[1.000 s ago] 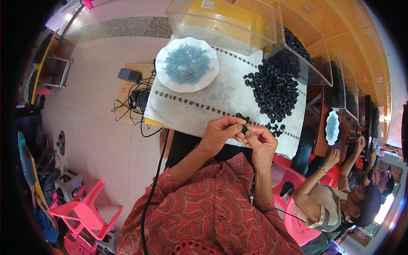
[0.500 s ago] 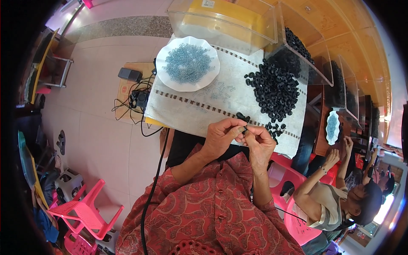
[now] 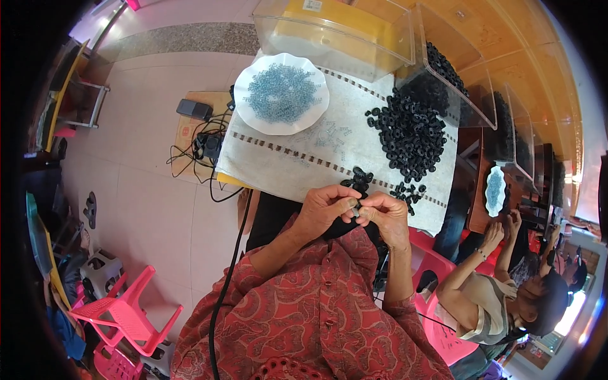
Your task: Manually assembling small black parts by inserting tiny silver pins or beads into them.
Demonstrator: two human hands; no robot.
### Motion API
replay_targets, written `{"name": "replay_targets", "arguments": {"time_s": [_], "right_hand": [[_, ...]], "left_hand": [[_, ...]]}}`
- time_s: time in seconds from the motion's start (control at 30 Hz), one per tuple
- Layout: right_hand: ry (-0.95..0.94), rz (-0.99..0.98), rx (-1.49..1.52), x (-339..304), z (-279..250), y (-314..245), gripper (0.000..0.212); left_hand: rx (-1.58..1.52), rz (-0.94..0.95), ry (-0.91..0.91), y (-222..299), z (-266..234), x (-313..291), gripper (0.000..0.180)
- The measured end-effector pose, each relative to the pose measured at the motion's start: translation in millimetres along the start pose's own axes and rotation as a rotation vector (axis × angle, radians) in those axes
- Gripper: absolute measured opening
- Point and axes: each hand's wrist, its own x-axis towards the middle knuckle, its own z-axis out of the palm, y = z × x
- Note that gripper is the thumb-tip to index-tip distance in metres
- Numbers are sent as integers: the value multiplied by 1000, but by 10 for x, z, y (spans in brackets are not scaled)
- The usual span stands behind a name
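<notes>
Left hand (image 3: 320, 213) and right hand (image 3: 390, 219) are jointly pinching a small black piece (image 3: 358, 204), shape mostly hidden, below and right of the white scalloped plate (image 3: 282, 129) — presumably for fine control — while small rounded black pieces (image 3: 411, 139) are lying heaped right of the plate, seemingly for easy reach.

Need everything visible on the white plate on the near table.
The plate is white, roughly round, with a scalloped, wavy rim. Its surface looks smooth; whether plastic or ceramic, I can't tell. It sits upright by the left edge of the pale cloth, left of the black pile. A broad layer of tiny, see-through, bluish-grey pieces covers its middle, leaving the rim mostly bare. Neither the left hand nor right hand touches it.
</notes>
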Motion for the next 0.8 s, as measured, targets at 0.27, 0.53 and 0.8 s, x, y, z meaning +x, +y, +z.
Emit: {"name": "replay_targets", "arguments": {"time_s": [0.27, 0.53, 0.8], "right_hand": [[0, -84, 17, 6, 36, 9, 9], [33, -125, 50, -42, 68, 67, 8], [185, -102, 45, -49, 288, -15, 12]], "left_hand": [[-139, -68, -27, -16, 15, -6, 17], [-11, 32, -24, 39, 68, -6, 16], [-91, 77, 87, -32, 93, 94, 15]]}}
